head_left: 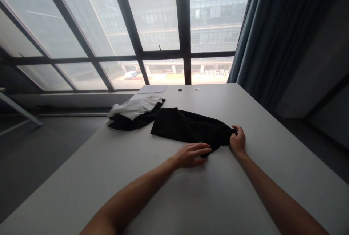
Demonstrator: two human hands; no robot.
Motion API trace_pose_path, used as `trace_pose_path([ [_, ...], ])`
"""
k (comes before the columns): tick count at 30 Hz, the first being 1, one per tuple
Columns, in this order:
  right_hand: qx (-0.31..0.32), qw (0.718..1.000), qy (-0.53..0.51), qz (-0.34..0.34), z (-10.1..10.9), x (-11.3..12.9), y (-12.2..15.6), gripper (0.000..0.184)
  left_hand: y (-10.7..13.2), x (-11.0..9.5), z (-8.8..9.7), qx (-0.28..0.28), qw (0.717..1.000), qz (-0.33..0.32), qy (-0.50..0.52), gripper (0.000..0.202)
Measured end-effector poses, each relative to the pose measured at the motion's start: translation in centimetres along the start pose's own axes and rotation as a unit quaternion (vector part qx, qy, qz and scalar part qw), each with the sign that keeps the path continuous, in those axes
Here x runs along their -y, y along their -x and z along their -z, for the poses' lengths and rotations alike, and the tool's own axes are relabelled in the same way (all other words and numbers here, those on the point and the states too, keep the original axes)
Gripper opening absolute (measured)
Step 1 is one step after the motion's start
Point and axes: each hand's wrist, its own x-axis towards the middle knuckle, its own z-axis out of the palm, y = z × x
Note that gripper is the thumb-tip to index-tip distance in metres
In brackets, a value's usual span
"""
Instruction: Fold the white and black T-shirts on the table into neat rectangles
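Observation:
A dark black garment [191,124] lies stretched across the white table [163,191], its wider end to the left and its bunched end to the right. Its exact kind is hard to make out. My right hand [238,141] is closed around the right end, with the thumb and fingers on the cloth. At the garment's near edge, my left hand [192,154] rests with fingers stretched out and the thumb apart. A corner of black cloth shows between that thumb and the fingers, not visibly pinched.
Left of the garment lies a pile with a white cloth [136,107] on top of black cloth [128,123]. Behind it is a flat white sheet [152,89]. Two round holes [180,90] sit near the table's far edge. A blue curtain [259,46] hangs at the right, beside tall windows.

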Motion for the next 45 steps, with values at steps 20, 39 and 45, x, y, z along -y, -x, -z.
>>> trace_pose_path([
  [20,0.269,0.91,0.247,0.196,-1.4,5.4,6.0,0.04,2.9,9.7,0.7,-0.128,0.842,0.495,-0.172,0.049],
  [39,0.104,0.977,-0.031,0.185,1.1,5.0,3.8,0.028,1.8,0.4,6.3,-0.217,0.934,0.171,-0.225,0.02],
  [45,0.117,0.976,-0.105,0.15,1.0,4.1,2.7,0.027,1.1,-0.3,8.4,-0.224,0.911,0.248,-0.239,0.023],
])
